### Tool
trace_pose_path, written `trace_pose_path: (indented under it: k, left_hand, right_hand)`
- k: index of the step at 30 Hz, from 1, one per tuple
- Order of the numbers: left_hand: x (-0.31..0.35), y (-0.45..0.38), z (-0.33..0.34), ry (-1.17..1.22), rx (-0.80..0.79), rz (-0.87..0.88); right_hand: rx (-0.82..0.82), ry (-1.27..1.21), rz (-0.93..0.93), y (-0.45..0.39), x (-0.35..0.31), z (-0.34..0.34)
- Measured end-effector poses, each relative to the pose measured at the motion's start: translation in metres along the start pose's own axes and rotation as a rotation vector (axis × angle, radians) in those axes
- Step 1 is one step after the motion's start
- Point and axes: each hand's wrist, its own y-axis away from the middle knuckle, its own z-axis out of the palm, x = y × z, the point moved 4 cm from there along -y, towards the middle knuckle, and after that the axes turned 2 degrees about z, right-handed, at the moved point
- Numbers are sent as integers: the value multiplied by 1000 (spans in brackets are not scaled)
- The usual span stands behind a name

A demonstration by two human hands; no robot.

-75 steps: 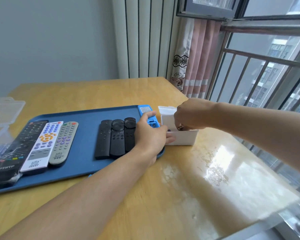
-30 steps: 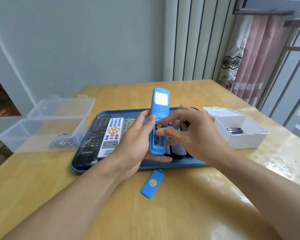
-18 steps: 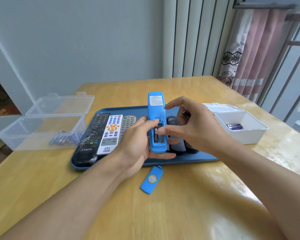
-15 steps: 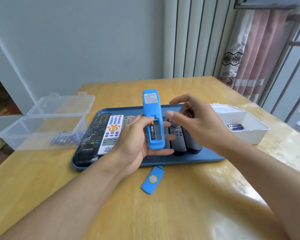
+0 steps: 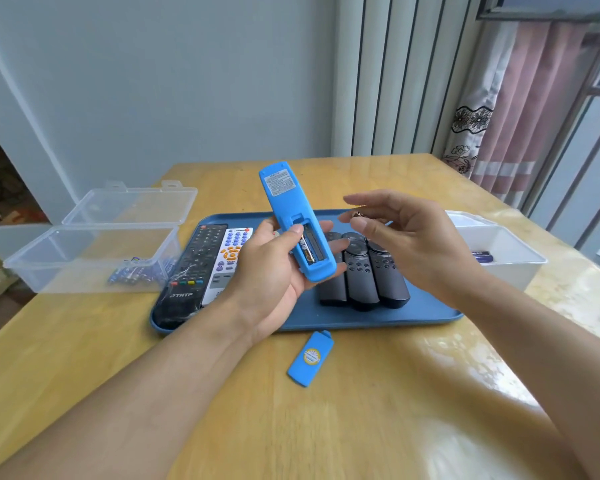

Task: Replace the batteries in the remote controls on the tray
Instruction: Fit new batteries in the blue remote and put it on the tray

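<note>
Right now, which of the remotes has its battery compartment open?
The blue remote, held back-up in the left hand. Its cover lies on the table, one battery showing inside. The other remotes lie face-up on the tray.

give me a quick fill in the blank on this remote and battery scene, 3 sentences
1. The left hand grips the ____ remote.
2. The loose blue battery cover lies on the ____, not the tray.
3. The remote's compartment holds ____ battery.

Missing words: blue; table; one
</note>
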Motion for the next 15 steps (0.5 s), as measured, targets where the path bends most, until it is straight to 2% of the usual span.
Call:
trace_pose_path:
  k: [6, 11, 15]
  left_hand:
    - [0, -5, -4, -124, 41, 53]
    - [4, -6, -9, -110, 90, 90]
    - [7, -6, -11, -212, 80, 103]
  right_hand:
    - [-17, -112, -25, 1, 0, 2]
    - [-76, -131, 21, 4, -1, 4]
    - [-53, -137, 33, 5, -5, 5]
